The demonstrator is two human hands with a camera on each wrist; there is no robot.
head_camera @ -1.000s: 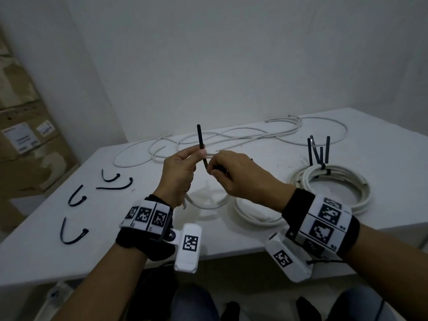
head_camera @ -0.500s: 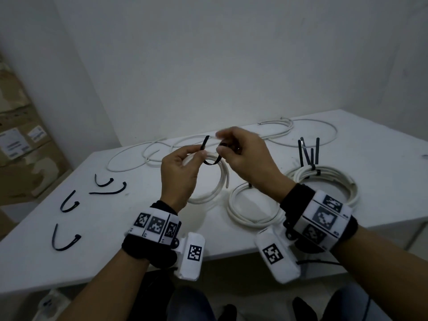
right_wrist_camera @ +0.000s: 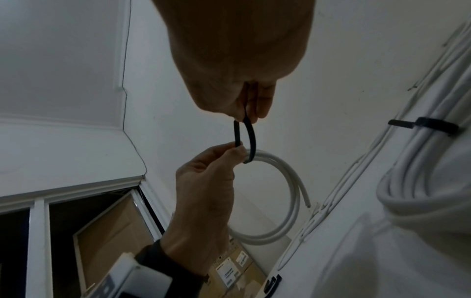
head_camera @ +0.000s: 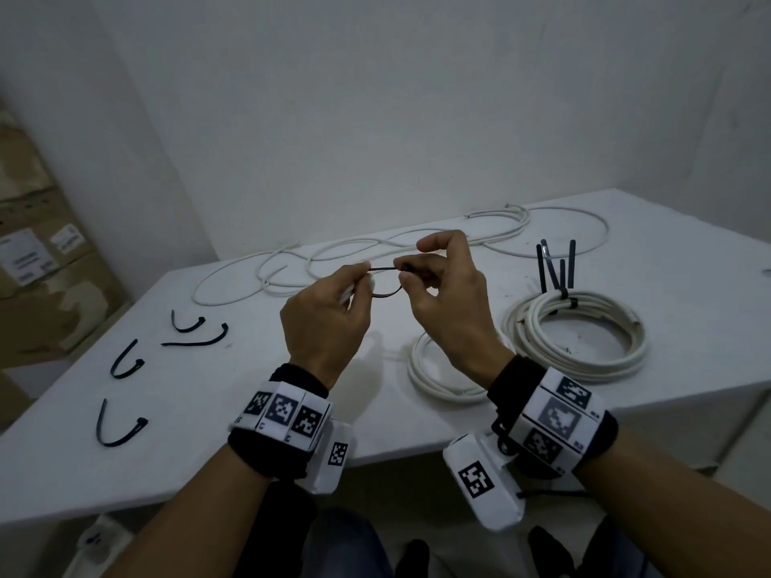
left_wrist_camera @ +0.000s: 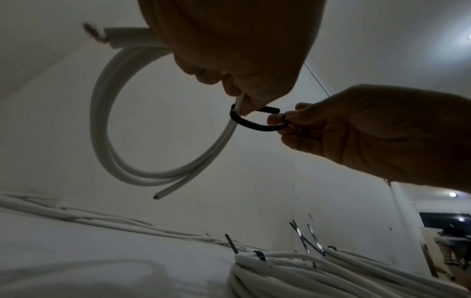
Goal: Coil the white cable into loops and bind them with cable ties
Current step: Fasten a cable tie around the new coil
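My left hand [head_camera: 363, 277] holds a small white coil [left_wrist_camera: 102, 121] up above the table and pinches the tail of a black cable tie [head_camera: 388, 293] between thumb and forefinger. The cable tie [left_wrist_camera: 252, 125] loops round the coil's strands. My right hand [head_camera: 406, 271] pinches the tie's other end, close to the left fingertips. From the right wrist, the cable tie [right_wrist_camera: 252, 141] runs from my right hand [right_wrist_camera: 247, 115] down round the coil [right_wrist_camera: 293, 181] and back to my left hand [right_wrist_camera: 234, 149].
A second unbound coil [head_camera: 429, 377] lies on the white table [head_camera: 208, 452] under my right wrist. A bound coil [head_camera: 584, 356] with upright tie tails [head_camera: 555, 269] lies at right. Loose cable [head_camera: 375, 244] trails along the back. Several spare ties [head_camera: 121, 427] lie left. Cardboard boxes [head_camera: 41, 264] stand beyond.
The tie stood upright and straight a second ago; it is now bent into a loop round the small coil. Both hands have risen, and the tie's two ends have come together.
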